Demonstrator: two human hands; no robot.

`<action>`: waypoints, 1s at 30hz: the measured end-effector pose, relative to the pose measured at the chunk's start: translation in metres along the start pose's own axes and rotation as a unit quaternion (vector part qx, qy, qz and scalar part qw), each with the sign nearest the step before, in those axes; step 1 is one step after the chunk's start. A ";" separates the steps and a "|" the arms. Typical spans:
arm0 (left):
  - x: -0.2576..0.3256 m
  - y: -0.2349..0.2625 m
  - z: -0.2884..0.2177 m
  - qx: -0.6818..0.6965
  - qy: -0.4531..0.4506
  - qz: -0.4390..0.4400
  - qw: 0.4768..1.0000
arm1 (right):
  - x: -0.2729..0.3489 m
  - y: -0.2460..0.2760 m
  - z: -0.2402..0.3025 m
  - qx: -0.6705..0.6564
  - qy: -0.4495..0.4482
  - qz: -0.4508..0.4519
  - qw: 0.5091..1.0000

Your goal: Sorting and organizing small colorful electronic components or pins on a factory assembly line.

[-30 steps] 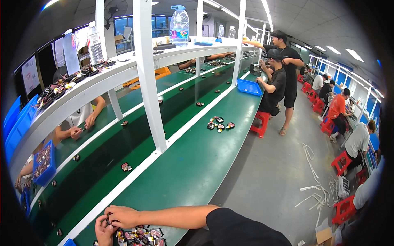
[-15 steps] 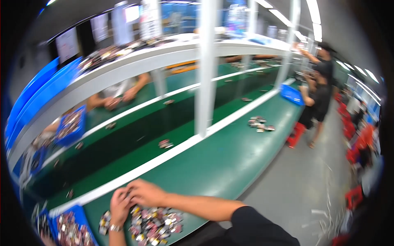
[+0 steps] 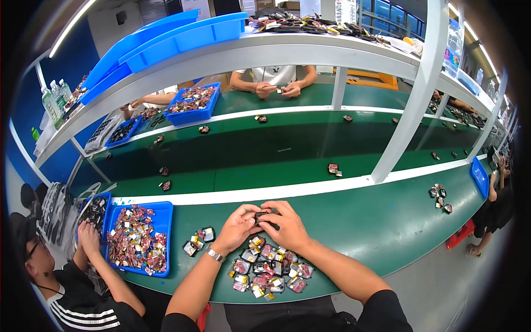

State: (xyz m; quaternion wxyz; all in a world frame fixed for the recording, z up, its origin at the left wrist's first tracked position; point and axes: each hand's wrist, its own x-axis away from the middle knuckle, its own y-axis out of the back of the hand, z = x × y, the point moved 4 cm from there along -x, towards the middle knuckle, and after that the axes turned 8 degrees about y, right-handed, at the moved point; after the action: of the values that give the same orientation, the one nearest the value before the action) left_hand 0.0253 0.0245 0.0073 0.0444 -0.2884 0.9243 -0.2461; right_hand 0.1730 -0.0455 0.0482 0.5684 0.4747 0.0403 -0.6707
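The left hand [image 3: 234, 228] and the right hand [image 3: 290, 228] both gripped a small black part [image 3: 260, 217] with bent fingers. It was between them, over the green table [image 3: 359, 221]. At six o'clock from the hands lay a messy pile of little parts [image 3: 269, 268]. At nine o'clock was a blue tray [image 3: 168, 218] full of red and white bits [image 3: 135, 238].
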 end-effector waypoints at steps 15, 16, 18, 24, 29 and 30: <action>-0.013 -0.004 0.009 0.037 0.002 0.014 0.999 | 0.014 -0.004 -0.011 -0.017 -0.053 -0.044 0.997; -0.017 -0.004 0.013 0.038 0.000 0.023 0.999 | 0.018 0.000 -0.014 -0.012 -0.049 -0.055 0.997; -0.013 0.002 0.013 0.034 -0.018 0.015 0.999 | 0.019 -0.008 -0.013 -0.008 -0.034 -0.065 0.997; 0.012 0.013 0.005 0.034 -0.049 -0.069 0.996 | 0.007 -0.023 -0.005 -0.103 -0.071 -0.046 0.991; -0.020 -0.001 0.015 0.070 -0.043 0.006 0.997 | 0.007 0.010 -0.004 -0.024 -0.017 -0.044 0.999; -0.032 -0.012 0.020 0.074 -0.032 0.018 0.997 | 0.010 0.026 -0.006 0.007 -0.020 -0.040 0.999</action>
State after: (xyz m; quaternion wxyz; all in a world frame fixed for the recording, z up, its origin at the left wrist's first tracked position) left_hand 0.0626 0.0257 -0.0066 0.0999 -0.2757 0.9065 -0.3038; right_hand 0.1984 -0.0580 0.0504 0.5385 0.4629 0.0434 -0.7027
